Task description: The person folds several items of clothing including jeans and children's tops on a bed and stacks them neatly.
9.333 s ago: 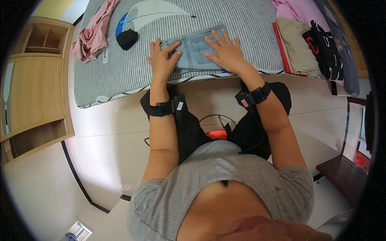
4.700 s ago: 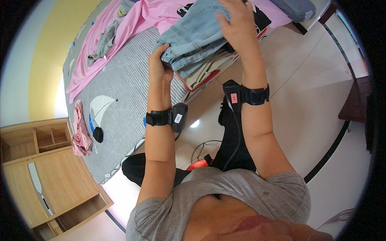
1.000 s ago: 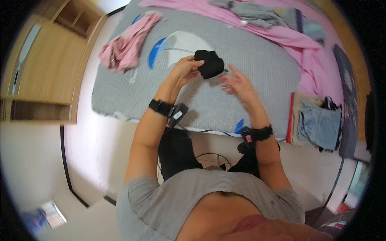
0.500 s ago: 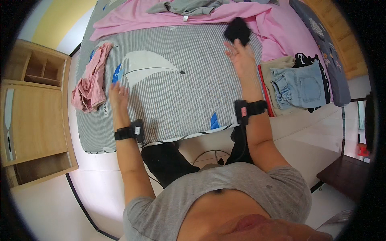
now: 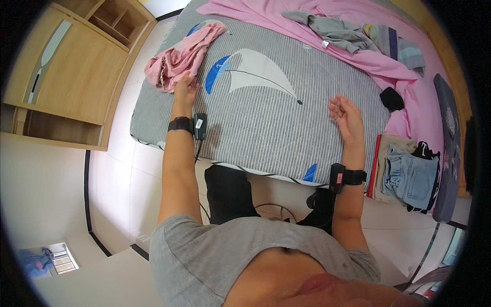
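At the left of the bed, my left hand point(image 5: 186, 91) has its bent fingers on the near edge of a crumpled pink garment point(image 5: 185, 56). They look closed on the cloth, though their tips are partly hidden. My right hand point(image 5: 348, 118) hovers over the striped bed sheet point(image 5: 276, 133), empty, its fingers loosely curved and apart. Beyond it, to the right, a small black folded cloth item point(image 5: 392, 99) lies at the edge of a pink blanket point(image 5: 353, 64). Nearer me on the right sits a stack of folded clothes with light blue denim shorts point(image 5: 410, 175) on top.
A grey garment point(image 5: 340, 31) and a striped folded cloth point(image 5: 396, 45) lie on the blanket at the far side. A dark grey cushion-like strip point(image 5: 446, 148) edges the bed's right. Wooden cabinet point(image 5: 79, 66) at left. A cable point(image 5: 276, 205) shows below the bed edge.
My right hand has let go of the black cloth item and drawn back from it. My left hand has reached the pink garment. The view has swung, shifting the bed rightward.
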